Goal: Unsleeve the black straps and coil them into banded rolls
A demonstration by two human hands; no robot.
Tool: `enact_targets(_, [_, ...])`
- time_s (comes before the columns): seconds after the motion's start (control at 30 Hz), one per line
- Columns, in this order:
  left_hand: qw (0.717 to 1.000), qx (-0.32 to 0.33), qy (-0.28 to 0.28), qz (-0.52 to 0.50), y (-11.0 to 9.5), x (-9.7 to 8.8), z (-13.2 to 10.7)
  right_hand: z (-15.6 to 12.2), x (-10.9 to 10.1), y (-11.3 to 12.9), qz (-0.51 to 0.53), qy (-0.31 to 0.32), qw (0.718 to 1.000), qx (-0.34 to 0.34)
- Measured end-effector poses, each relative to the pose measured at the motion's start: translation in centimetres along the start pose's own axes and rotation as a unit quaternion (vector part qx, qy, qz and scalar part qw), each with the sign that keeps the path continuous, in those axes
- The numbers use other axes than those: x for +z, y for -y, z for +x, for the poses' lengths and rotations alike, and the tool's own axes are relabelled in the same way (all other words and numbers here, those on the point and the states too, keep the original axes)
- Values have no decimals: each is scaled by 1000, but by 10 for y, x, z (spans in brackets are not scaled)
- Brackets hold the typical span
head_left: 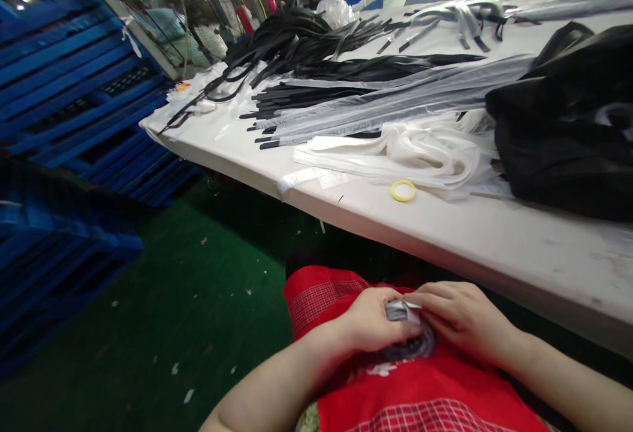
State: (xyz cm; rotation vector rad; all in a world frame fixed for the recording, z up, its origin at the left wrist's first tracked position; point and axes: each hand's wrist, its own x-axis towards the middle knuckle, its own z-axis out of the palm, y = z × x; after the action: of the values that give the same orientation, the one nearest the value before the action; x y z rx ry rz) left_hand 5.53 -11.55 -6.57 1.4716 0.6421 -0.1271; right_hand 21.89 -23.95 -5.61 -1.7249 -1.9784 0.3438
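Low in front of my red apron (380, 392), a small grey coil of strip or tape (408, 347) sits between my two hands. My left hand (370, 321) is wrapped round its left side, with the thumb across the front. On the coil's upper right, my right hand (462, 318) has its fingers bent together at a pale end (411, 305) that sticks up from the coil. The fingers partly hide the coil, so its exact kind is unclear.
The white table (494, 227) runs across in front, its edge just beyond my hands. On it lie a yellow ring (403, 190), folded white strips (420, 155), bundled black strips (316, 99) and a black fabric heap (568, 128). Blue pallets (74, 82) stand at left.
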Motion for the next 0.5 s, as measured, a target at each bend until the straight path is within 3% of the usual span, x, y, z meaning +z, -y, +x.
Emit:
enact_targets(0.1, [985, -22, -6, -173, -2, -6, 9, -7, -2, -7, -71, 8, 996, -53])
enact_targets(0.23, [965, 10, -5, -262, -17, -7, 21, -14, -7, -16, -115, 4, 993, -35])
enact_targets(0.4, [979, 43, -15, -200, -31, 1, 45, -27, -19, -16, -131, -37, 990, 45])
enact_targets(0.5, [986, 84, -20, -139, -28, 0, 64, -51, -46, -41, -153, -148, 968, 136])
